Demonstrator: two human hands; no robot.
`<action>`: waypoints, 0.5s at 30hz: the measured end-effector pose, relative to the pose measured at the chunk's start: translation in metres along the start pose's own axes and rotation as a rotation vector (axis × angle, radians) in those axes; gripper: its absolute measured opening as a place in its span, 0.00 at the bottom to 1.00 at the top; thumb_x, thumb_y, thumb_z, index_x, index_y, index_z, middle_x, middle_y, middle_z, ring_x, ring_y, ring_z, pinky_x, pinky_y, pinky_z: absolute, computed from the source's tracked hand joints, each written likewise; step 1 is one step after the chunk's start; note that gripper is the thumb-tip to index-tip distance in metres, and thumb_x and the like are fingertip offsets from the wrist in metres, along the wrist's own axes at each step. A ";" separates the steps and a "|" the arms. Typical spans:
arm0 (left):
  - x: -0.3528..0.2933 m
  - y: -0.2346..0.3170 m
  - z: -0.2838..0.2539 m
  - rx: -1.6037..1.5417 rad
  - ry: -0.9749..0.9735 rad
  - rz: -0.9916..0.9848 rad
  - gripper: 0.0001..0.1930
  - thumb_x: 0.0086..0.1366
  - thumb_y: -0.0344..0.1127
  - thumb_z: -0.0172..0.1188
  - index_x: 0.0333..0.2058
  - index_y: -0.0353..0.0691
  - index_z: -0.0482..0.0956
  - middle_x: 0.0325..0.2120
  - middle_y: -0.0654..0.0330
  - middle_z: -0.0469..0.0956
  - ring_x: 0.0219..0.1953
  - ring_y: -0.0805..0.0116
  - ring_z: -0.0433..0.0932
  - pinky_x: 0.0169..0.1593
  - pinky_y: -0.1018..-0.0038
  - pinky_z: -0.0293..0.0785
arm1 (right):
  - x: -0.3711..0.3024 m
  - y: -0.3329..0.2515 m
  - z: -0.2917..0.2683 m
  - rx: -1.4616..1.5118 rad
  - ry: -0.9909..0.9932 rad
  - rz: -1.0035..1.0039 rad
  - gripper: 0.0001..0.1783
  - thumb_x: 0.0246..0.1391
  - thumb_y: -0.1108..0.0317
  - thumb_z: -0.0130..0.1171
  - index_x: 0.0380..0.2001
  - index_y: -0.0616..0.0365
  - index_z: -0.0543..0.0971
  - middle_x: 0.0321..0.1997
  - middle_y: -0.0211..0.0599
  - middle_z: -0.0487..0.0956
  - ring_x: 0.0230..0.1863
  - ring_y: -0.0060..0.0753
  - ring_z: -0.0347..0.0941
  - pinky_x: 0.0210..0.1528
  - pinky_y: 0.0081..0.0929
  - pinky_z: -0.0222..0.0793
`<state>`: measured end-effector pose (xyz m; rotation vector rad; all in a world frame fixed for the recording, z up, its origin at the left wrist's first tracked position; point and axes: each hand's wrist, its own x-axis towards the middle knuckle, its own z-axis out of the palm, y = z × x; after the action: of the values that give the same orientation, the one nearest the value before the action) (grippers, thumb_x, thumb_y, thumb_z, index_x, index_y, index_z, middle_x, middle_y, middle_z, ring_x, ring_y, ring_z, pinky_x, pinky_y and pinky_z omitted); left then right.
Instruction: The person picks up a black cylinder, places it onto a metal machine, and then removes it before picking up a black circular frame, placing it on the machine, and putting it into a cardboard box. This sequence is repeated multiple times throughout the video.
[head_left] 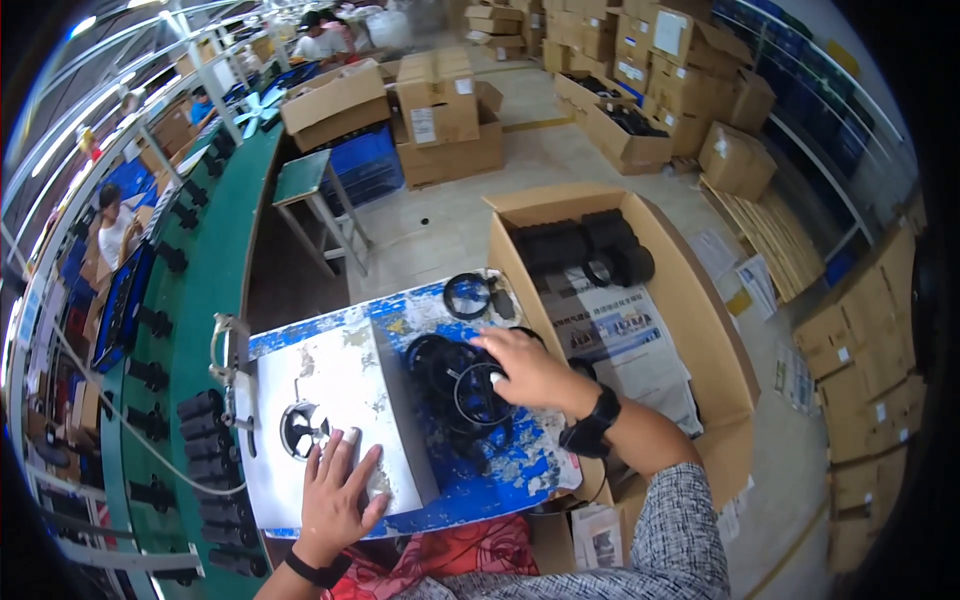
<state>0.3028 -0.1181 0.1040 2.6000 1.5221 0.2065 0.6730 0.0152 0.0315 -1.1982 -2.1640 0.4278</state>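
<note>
My left hand (341,492) lies on a silver metal box-shaped fixture (345,380), fingers spread. Its fingertips touch the edge of a small black spoked round part (301,430) set in the top. A metal toggle clamp (232,370) stands at the fixture's left edge. My right hand (528,368) is over a pile of black plastic rings at the right of the fixture. Its thumb and fingers close around the rim of one black ring (482,395); the fingertips' far side is hidden. Another black ring (467,296) lies near the table's far edge.
The worn blue table (530,470) carries all this. At its right, an open cardboard box (715,350) holds black cylinders (570,250) and printed paper. Along the left runs a green conveyor (215,270) with rows of black parts. Stacked cartons and a stool (303,180) stand farther off.
</note>
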 end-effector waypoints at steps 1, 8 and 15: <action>0.001 0.000 0.000 -0.004 -0.011 -0.004 0.33 0.65 0.51 0.61 0.68 0.48 0.76 0.70 0.41 0.67 0.75 0.39 0.61 0.76 0.45 0.52 | 0.001 0.011 -0.012 0.112 0.047 -0.064 0.29 0.54 0.73 0.62 0.62 0.59 0.76 0.58 0.50 0.80 0.59 0.55 0.78 0.62 0.46 0.73; 0.001 -0.001 0.005 0.021 0.024 0.011 0.33 0.65 0.54 0.58 0.65 0.46 0.77 0.65 0.37 0.69 0.73 0.34 0.62 0.74 0.41 0.53 | -0.084 0.236 -0.020 -0.272 -0.240 0.712 0.17 0.49 0.70 0.65 0.44 0.64 0.85 0.46 0.61 0.85 0.49 0.63 0.82 0.52 0.50 0.79; 0.001 0.007 0.012 0.008 0.014 0.046 0.32 0.67 0.52 0.53 0.66 0.42 0.76 0.70 0.37 0.66 0.74 0.34 0.61 0.75 0.43 0.53 | -0.133 0.263 0.060 -0.400 -0.216 0.516 0.17 0.46 0.70 0.67 0.40 0.66 0.84 0.44 0.62 0.85 0.50 0.61 0.83 0.51 0.49 0.78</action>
<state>0.3117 -0.1213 0.0938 2.6474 1.4719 0.2233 0.8552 0.0449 -0.2055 -2.0334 -2.1637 0.3556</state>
